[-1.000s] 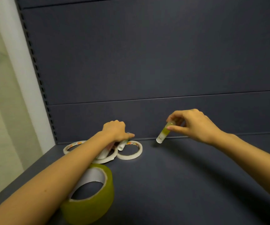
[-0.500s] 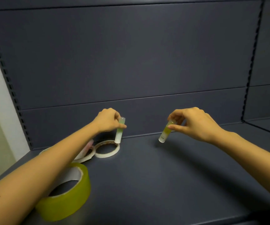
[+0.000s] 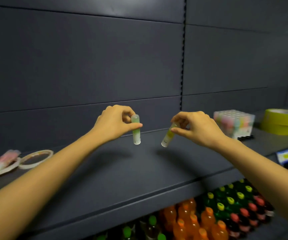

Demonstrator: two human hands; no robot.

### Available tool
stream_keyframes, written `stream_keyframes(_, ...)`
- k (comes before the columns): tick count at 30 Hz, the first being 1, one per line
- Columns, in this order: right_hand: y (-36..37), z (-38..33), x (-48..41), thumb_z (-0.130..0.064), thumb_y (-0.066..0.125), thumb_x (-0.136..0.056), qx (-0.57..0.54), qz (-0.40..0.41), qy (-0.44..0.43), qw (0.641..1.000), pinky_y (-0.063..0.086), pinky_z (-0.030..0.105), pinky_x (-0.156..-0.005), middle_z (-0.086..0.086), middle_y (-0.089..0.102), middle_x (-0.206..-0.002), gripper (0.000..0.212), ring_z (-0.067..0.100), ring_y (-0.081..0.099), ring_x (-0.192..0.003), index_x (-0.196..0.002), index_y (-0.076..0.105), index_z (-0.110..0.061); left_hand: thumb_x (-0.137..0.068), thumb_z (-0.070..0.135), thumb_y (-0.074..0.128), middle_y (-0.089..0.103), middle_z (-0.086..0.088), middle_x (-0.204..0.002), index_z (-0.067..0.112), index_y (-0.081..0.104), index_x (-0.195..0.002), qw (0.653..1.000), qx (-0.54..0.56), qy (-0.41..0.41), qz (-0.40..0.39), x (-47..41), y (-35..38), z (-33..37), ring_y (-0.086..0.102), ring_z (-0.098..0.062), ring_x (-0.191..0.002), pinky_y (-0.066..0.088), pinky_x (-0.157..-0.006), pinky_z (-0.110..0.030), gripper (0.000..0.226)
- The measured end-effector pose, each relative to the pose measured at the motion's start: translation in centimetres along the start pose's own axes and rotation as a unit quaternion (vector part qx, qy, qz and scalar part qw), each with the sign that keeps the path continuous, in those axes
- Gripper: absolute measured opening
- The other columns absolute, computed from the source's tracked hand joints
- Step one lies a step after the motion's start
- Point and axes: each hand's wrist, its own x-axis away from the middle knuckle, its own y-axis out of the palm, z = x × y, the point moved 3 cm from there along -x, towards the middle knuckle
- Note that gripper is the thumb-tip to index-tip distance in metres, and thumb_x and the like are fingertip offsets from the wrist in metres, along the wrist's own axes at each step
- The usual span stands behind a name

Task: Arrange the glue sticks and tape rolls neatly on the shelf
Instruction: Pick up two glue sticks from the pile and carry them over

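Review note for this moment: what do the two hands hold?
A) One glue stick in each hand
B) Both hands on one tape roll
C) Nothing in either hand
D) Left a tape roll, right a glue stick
A: the left hand pinches a green glue stick held upright, and the right hand pinches a tilted yellowish glue stick. The white tape rolls lie untouched at the left.

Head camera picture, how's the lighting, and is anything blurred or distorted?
Head view: dim, with a pale sheen on the back panel near the top; two soft shadows lie on the shelf; wide-angle distortion slants the panel seams; the thin tape rolls at far left look smeared.
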Motion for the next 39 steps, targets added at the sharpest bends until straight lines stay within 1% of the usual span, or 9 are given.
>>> stream_keyframes(6,-5.1,7.7,5.3,-0.038,0.066,-0.084,0.015,0.005,0.013,1.000,0.052,0.035,-0.072,-0.008,0.067,-0.089,0.026,0.013,0.063,-0.083,-0.106,0.064,-0.023,-0.076,0.038,0.073,0.070,0.002,-0.083,0.022,0.069,-0.087,0.999,0.032,0.031,-0.013,0.0,6.5,8.3,0.065,-0.015,-0.080,0.054,-0.080,-0.043,0.020)
stream_keyframes(10,-7.8,12.6,8.2,-0.039,0.065,-0.085,0.050,0.022,0.037,0.998,0.040,0.025,-0.056,-0.017,0.057,-0.079,0.018,0.008,0.058,-0.073,-0.096,0.062,-0.026,-0.076,0.037,0.073,0.067,0.005,-0.086,0.023,0.069,-0.085,0.997,0.054,0.054,-0.002,-0.5,10.3,12.9,0.057,-0.014,-0.070,0.054,-0.075,-0.042,0.016)
stream_keyframes(17,-11.3,19.4,10.6,-0.039,0.066,-0.083,0.060,0.037,0.084,0.994,0.045,0.029,-0.066,-0.015,0.057,-0.076,0.020,0.014,0.064,-0.086,-0.101,0.066,-0.029,-0.074,0.029,0.076,0.066,0.006,-0.080,0.022,0.068,-0.089,0.994,0.074,0.082,0.001,-2.9,15.6,18.9,0.053,-0.013,-0.064,0.054,-0.075,-0.044,0.018)
stream_keyframes(22,-12.6,23.5,10.9,-0.039,0.064,-0.085,0.061,0.035,0.094,0.993,0.049,0.031,-0.068,-0.010,0.065,-0.086,0.022,0.015,0.063,-0.089,-0.104,0.064,-0.028,-0.072,0.030,0.077,0.064,0.008,-0.078,0.022,0.068,-0.091,0.994,0.051,0.100,0.004,-5.6,19.5,22.0,0.051,-0.008,-0.062,0.053,-0.070,-0.036,0.023)
stream_keyframes(25,-12.7,25.8,10.3,-0.039,0.063,-0.085,0.061,0.033,0.090,0.994,0.050,0.032,-0.070,-0.008,0.067,-0.091,0.022,0.014,0.063,-0.089,-0.104,0.064,-0.028,-0.071,0.035,0.077,0.065,0.011,-0.077,0.026,0.068,-0.090,0.994,0.021,0.106,0.010,-7.5,22.0,23.1,0.050,0.000,-0.060,0.046,-0.065,-0.026,0.023)
stream_keyframes(30,-12.7,29.1,8.1,-0.039,0.062,-0.085,0.060,0.023,0.078,0.995,0.046,0.027,-0.068,-0.010,0.067,-0.088,0.022,0.008,0.060,-0.082,-0.105,0.064,-0.030,-0.076,0.038,0.073,0.069,0.009,-0.092,0.027,0.069,-0.098,0.994,-0.049,0.094,0.020,-10.2,25.2,24.0,0.059,-0.016,-0.081,0.050,-0.074,-0.031,0.025)
stream_keyframes(34,-12.1,31.0,6.3,-0.037,0.065,-0.084,0.035,0.025,0.049,0.998,0.042,0.024,-0.062,-0.012,0.064,-0.080,0.020,0.003,0.055,-0.069,-0.103,0.065,-0.030,-0.076,0.039,0.072,0.058,0.014,-0.080,0.027,0.070,-0.099,0.993,-0.080,0.086,0.033,-11.5,26.9,24.1,0.059,-0.017,-0.085,0.043,-0.070,-0.028,0.026)
stream_keyframes(37,-11.2,31.6,5.2,-0.037,0.066,-0.084,0.001,0.020,0.021,1.000,0.048,0.026,-0.067,-0.013,0.063,-0.082,0.021,0.006,0.060,-0.076,-0.103,0.066,-0.027,-0.076,0.039,0.073,0.047,0.015,-0.075,0.027,0.070,-0.100,0.992,-0.097,0.077,0.036,-12.1,27.8,24.2,0.057,-0.018,-0.088,0.037,-0.069,-0.026,0.027)
stream_keyframes(39,-10.6,32.0,4.5,-0.037,0.065,-0.084,-0.009,0.008,0.007,1.000,0.051,0.029,-0.072,-0.012,0.065,-0.085,0.022,0.007,0.061,-0.080,-0.103,0.065,-0.027,-0.076,0.040,0.072,0.049,0.012,-0.077,0.028,0.069,-0.101,0.991,-0.113,0.069,0.035,-12.1,28.4,24.2,0.057,-0.019,-0.093,0.035,-0.069,-0.025,0.028)
